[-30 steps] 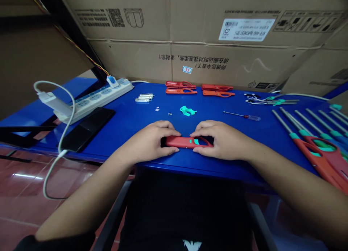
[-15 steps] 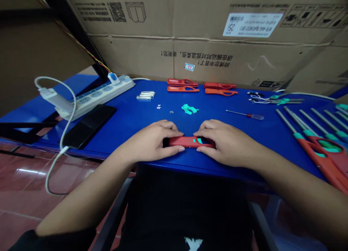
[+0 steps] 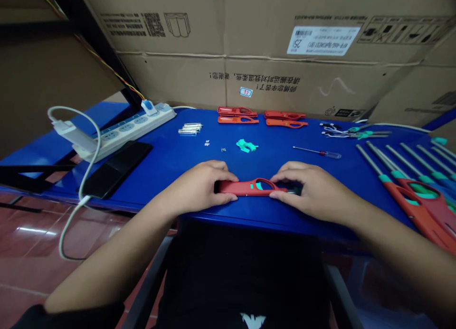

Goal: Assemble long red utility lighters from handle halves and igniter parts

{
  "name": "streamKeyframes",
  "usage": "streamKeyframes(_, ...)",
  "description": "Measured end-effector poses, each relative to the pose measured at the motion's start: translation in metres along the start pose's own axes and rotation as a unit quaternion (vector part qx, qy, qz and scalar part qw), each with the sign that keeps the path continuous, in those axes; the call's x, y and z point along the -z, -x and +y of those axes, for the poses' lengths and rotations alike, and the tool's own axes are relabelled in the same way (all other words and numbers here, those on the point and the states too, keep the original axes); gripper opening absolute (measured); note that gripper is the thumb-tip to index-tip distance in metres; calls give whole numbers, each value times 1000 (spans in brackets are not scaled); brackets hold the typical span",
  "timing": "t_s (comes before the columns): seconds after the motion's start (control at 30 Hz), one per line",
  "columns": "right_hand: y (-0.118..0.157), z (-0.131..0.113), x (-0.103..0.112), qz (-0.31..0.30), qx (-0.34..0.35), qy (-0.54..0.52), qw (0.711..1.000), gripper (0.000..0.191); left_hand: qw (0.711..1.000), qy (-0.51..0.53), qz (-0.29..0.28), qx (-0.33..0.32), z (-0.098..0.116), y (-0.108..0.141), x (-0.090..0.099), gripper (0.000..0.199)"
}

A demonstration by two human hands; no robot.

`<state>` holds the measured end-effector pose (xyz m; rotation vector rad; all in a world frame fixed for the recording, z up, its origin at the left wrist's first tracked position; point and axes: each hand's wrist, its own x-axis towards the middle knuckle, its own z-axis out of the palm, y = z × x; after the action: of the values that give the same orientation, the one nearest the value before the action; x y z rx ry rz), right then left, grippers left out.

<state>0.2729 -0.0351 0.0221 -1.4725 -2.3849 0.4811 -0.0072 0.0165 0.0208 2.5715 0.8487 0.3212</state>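
Note:
A red utility lighter with a green trigger lies level near the front of the blue table, between my two hands. My left hand is closed round its left end, thumb in front and fingers behind. My right hand pinches the right end just past the trigger loop, where part of a metal rod shows under the palm. Behind the lighter lie loose green triggers, tiny metal pins and small white pieces. A screwdriver with a clear red handle rests beyond my right hand.
Red casing halves and more orange-red halves line the back, beside clear gas tubes. Wired rods and several assembled lighters are at right. A power strip and black phone occupy the left.
My right hand has slid right along the lighter to its end, uncovering the trigger loop. My left hand keeps its hold. The view has shifted slightly.

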Motion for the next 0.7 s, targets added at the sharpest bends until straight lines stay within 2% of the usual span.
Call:
streamKeyframes(0.1,7,4,3,4,-3,9,1000,23,1000,-2,-5,6,2,-1,2,35)
streamKeyframes(0.23,10,6,-2,9,24,4,1000,19,1000,-11,-9,2,11,-8,2,48)
streamKeyframes(0.33,11,8,-7,24,44,7,999,18,1000,-4,-21,-8,18,-16,-1,42)
streamKeyframes(0.47,13,7,-10,24,60,48,997,20,998,-48,-44,-20,24,-21,-6,34)
streamKeyframes(0.63,18,0,-15,38,63,121,990,25,994,-104,-17,-26,27,-15,-13,38)
streamKeyframes(0.7,19,0,-16,45,59,116,990,25,995,-97,-6,-29,27,-13,-16,38)
